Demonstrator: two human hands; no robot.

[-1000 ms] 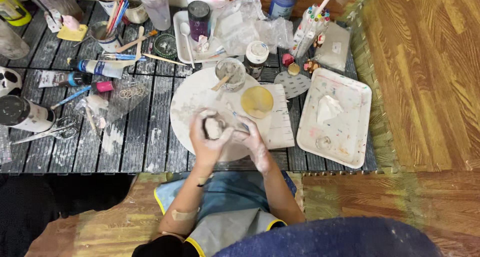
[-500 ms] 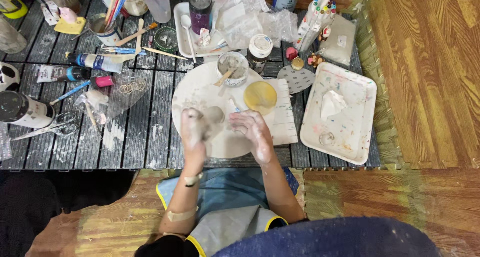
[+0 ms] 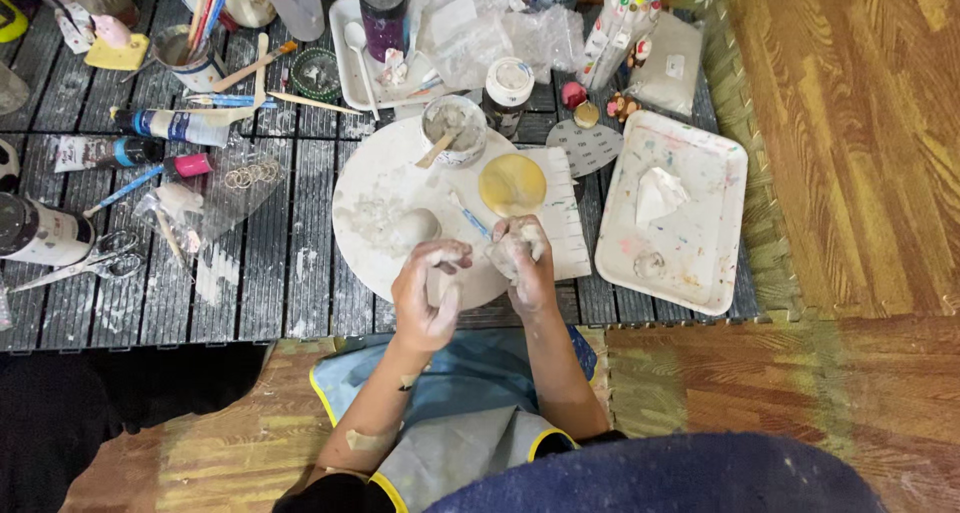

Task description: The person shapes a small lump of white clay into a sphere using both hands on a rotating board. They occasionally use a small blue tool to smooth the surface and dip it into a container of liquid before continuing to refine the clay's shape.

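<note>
while both hands work over the near edge of the round white board (image 3: 375, 188), the left hand (image 3: 428, 298) sits at about seven o'clock on it, fingers curled loosely inward and smeared with pale clay; whether it grips anything i cannot tell. the right hand (image 3: 520, 263), at about five o'clock on the board, is closed around a small whitish lump of clay (image 3: 512, 248), pinched between thumb and fingertips. the two hands are just beside each other, not touching.

an egg-shaped ball of clay (image 3: 415, 225) lies on the board just at twelve o'clock of the left hand, apart from it. a thin blue tool (image 3: 470, 218) lies slanted on the board between that ball and the right hand. at one o'clock of the right hand a flat yellow disc (image 3: 512, 184) rests near the board's edge, and beyond it a small cup of grey slurry (image 3: 453, 128) with a wooden stick in it.

to three o'clock of the board stands a white rectangular tray (image 3: 700, 263) spattered with paint, holding a crumpled white scrap (image 3: 658, 193). at nine o'clock, well apart on the dark slatted table (image 3: 290, 273), lie scissors (image 3: 95, 266), paint tubes (image 3: 165, 125) and a clear sheet with rings (image 3: 250, 176). a blue apron with yellow trim (image 3: 470, 413) covers the person's lap.
</note>
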